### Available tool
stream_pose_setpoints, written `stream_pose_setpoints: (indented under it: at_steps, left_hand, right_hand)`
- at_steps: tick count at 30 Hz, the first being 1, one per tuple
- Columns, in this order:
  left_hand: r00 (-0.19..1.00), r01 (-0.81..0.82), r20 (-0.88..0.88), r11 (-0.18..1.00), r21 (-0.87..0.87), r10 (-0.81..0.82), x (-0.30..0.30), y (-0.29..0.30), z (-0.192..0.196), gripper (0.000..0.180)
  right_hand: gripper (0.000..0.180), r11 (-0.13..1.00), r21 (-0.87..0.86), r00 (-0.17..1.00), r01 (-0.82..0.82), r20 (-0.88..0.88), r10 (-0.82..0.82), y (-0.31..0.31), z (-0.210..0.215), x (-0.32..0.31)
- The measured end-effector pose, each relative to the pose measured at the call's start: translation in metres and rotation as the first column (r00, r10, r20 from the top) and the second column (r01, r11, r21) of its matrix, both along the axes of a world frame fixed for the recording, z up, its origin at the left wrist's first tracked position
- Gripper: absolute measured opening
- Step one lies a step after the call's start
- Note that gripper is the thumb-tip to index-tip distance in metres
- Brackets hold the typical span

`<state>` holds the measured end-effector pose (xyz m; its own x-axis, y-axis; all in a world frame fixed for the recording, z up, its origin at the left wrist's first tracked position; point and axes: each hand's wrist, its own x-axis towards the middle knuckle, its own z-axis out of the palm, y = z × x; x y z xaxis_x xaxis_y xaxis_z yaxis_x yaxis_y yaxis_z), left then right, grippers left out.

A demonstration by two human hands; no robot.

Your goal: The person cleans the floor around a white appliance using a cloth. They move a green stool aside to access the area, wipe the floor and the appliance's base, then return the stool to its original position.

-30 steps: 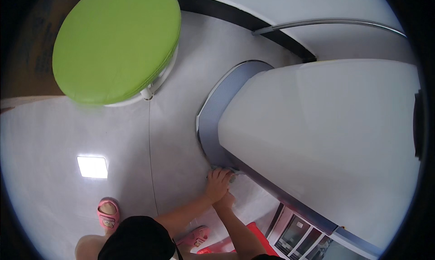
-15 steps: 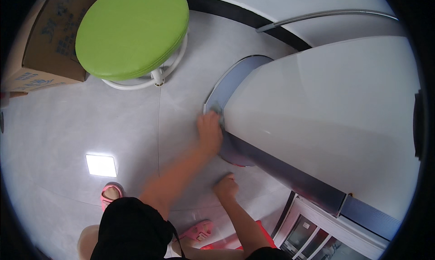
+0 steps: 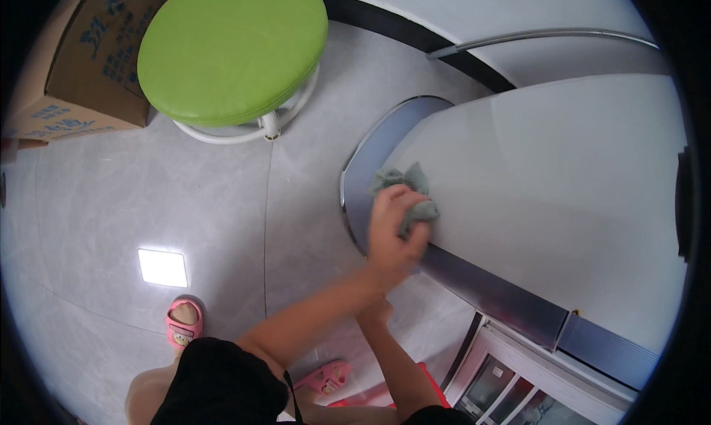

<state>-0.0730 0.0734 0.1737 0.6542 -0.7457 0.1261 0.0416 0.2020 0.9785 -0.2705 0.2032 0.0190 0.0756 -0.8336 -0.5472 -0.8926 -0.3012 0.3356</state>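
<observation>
My left hand [image 3: 396, 228] grips a crumpled grey-green cloth [image 3: 415, 177], its fingers curled over it. Part of the cloth sticks out beyond the fingers. It lies against the lower end of a large white panel [image 3: 548, 151], just where the panel meets a blue-grey curved base [image 3: 361, 180]. Below my left wrist is my right hand [image 3: 375, 315], partly covered by the left forearm. Its fingers are mostly hidden, and no object shows at it.
A round green stool [image 3: 233, 47] stands at the far left beside a cardboard box [image 3: 100, 62]. A metal tube [image 3: 548, 34] runs along the far wall. At the lower right is a white-framed cabinet [image 3: 511, 362]. Pink slippers [image 3: 184, 323] are on my feet.
My left hand has moved right with the cloth, from the base's left edge onto the white panel's lower end. My right hand, a visible fist before, is now partly behind the left forearm.
</observation>
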Motion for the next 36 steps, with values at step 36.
stream_pose_setpoints:
  at_steps: [36]
  left_hand:
    - [0.991, 0.067, -0.133, 0.949, 0.309, -0.027, 0.010, -0.012, -0.103, 0.018]
  right_hand:
    - [0.057, 0.957, 0.138, 0.965, 0.255, -0.089, -0.245, -0.017, 0.044, 0.039]
